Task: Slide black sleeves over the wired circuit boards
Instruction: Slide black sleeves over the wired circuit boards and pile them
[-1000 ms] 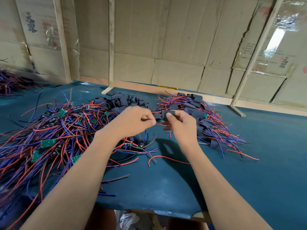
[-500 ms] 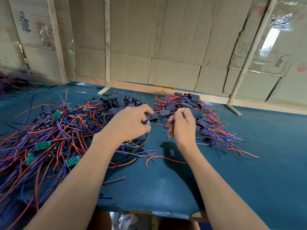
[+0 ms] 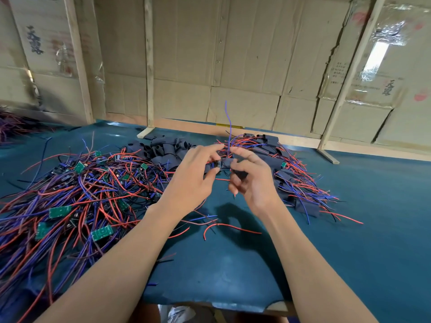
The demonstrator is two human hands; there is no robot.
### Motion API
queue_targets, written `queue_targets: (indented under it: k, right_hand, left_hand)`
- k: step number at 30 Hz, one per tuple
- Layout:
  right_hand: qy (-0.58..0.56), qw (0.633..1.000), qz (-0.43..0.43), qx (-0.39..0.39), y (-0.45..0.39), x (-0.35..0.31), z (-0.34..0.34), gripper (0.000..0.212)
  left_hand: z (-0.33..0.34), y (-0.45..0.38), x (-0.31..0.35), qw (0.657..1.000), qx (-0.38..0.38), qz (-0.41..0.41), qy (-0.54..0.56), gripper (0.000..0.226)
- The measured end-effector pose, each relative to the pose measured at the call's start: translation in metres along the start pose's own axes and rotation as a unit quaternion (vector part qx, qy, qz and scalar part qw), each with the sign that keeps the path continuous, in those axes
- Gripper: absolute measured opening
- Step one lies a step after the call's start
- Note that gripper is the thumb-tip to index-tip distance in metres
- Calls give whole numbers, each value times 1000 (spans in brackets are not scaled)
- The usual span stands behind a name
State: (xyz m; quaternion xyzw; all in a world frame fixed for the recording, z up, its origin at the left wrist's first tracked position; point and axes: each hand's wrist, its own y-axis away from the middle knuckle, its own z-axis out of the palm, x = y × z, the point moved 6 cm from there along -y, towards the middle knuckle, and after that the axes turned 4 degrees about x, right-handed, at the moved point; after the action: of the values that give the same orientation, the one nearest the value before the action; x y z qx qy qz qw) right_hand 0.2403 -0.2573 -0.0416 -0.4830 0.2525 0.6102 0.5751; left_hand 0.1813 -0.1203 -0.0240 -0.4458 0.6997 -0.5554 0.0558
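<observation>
- Bench (image 3: 349, 229): teal mat top, cardboard wall (image 3: 245, 54) w/ wood battens behind.
- Left hand (image 3: 193, 180): raised over bench centre; grip pinched, thumb & fingertips on a small board (image 3: 216, 164), its end showing just left of the sleeve.
- Right hand (image 3: 254, 180): close beside the left, nearly touching; grip pinching a black sleeve (image 3: 227, 162) btwn thumb & forefinger, other fingers curled under.
- Board & sleeve: held together in the air btwn the two hands, sleeve at the board's right end. How far the board is inside: cannot tell.
- Blue wire (image 3: 229, 124): stands up from btwn the hands, slightly curved, tip against the wall.
- Bare boards pile (image 3: 70, 194): left side of bench, green boards tangled in red, blue & black leads; spreads to the near left edge.
- Loose sleeves heap (image 3: 163, 150): black, short tubes, far centre, just behind left hand.
- Sleeved pile (image 3: 303, 178): right of the hands, dark sleeves w/ red & blue leads fanning out.
- Stray red wire (image 3: 228, 228): lies curved on the mat, near the forearms; a few short scraps around it.
- More wires (image 3: 11, 124): far left edge, blurred.
</observation>
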Motion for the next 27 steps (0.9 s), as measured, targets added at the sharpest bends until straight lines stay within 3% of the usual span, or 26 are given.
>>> queue_targets:
  k: [4,7,11,16,19,27]
  right_hand:
    - [84,995,-12,-44,4,1,6,10]
    - [84,996,-25,4,2,0,0,18]
    - [-5,999,-10,31,2,-5,-6,12]
    - [-74,995,13,64,0,-7,-13,9]
    - [-56,996,14,67,0,-7,-16,9]
    - [40,999,23,8,3,5,0,9]
  left_hand:
    - [4,3,-4,1000,-24,-12,8,57]
    - [4,4,-6,999,-31,-25,3,50]
    - [4,2,-2,998,-30,4,-58,28]
    - [2,2,-12,986,-40,-40,-155,25]
    - [2,2,-20,975,-50,-74,-202,26]
    - [11,3,-4,995,-82,-21,-55,20]
